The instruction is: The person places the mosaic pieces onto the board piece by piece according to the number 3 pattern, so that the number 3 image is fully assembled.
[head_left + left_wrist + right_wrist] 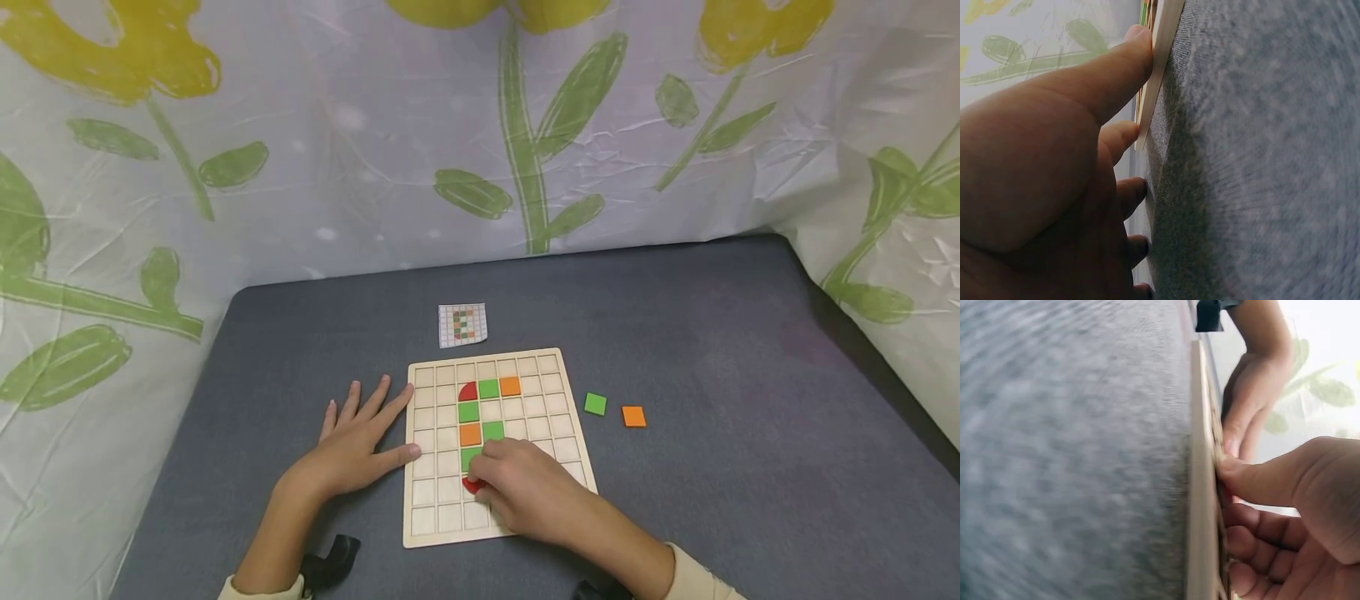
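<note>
A wooden grid board (423, 493) lies on the dark table. My left hand (345, 457) is spread flat at its left side, fingers straight; in the left wrist view the thumb and one fingertip touch the board's edge (1163, 50). Over the lower middle of the board, my right hand (532, 492) pinches a red rounded tile (472, 485) with curled fingertips, mostly hidden by them. Set in the grid are a red quarter-circle tile (468, 392), an orange tile (510, 386), another orange tile (470, 435) and several green tiles (488, 388).
Right of the board lie a loose green tile (596, 404) and a loose orange tile (633, 417). Behind it sits a small paper card (462, 325) printed with a coloured grid pattern. A flowered white cloth (375, 167) hangs along the back and sides of the table (720, 333).
</note>
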`<state>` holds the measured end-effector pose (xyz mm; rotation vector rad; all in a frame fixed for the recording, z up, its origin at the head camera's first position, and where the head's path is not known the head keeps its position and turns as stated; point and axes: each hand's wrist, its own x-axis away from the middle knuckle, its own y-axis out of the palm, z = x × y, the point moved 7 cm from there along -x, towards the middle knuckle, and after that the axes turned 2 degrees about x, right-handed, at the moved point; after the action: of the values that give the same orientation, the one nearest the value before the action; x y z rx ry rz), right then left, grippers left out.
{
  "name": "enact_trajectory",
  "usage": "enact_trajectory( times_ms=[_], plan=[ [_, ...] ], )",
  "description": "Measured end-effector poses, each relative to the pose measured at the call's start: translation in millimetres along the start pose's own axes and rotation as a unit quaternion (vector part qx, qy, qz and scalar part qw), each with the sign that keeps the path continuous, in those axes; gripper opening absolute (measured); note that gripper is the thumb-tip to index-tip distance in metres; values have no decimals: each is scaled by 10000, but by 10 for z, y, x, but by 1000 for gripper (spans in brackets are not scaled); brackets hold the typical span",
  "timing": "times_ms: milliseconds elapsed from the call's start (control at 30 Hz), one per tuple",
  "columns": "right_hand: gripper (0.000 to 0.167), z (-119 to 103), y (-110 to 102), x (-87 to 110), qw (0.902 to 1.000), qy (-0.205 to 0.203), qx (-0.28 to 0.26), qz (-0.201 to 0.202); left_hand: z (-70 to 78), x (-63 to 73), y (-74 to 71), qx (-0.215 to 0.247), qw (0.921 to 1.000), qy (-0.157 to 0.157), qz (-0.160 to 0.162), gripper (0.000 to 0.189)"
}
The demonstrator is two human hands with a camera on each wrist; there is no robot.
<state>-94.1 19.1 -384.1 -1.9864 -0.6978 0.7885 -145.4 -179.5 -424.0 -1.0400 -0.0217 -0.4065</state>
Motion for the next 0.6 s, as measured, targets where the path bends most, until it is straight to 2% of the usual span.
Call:
enact_trajectory(
  times_ms=[200,433,600],
  plan=[
    [15,45,5,-19,9986,407,-331,-69,9,1,-16,2,10000,50,66,87],
    [12,23,-15,-25,9988,298,-361,129,20,3,-23,82,9999,104,44,87],
    [13,24,-14,-23,9988,404,-274,25,18,3,-20,-14,10000,51,-23,86]
  ],
)
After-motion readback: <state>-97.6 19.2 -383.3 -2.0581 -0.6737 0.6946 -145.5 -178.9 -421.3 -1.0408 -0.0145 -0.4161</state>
